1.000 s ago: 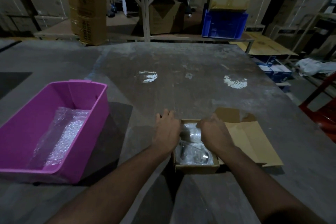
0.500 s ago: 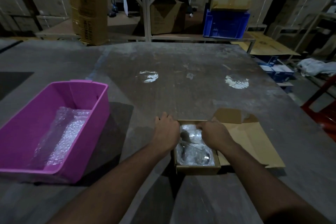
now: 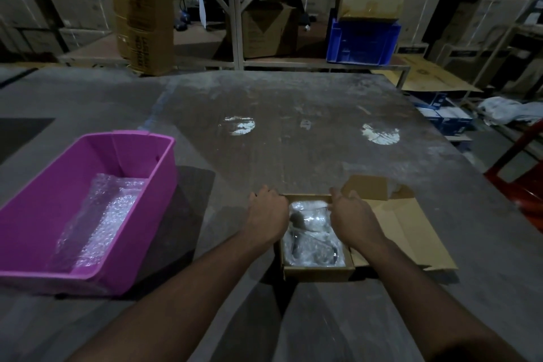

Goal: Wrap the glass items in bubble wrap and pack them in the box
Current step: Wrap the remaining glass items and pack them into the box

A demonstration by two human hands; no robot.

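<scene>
Wrapped glass bundle [image 3: 313, 236] sits inside the small cardboard box [image 3: 318, 272] near the table's [image 3: 293, 156] front edge. Left hand [image 3: 269, 216] stays curled over the box's left wall; right hand [image 3: 354, 219] has slid back toward the far rim, fingers pinching the wrap there. Pink bin [image 3: 158, 173] with spare bubble wrap [image 3: 100, 223] hasn't budged.
</scene>
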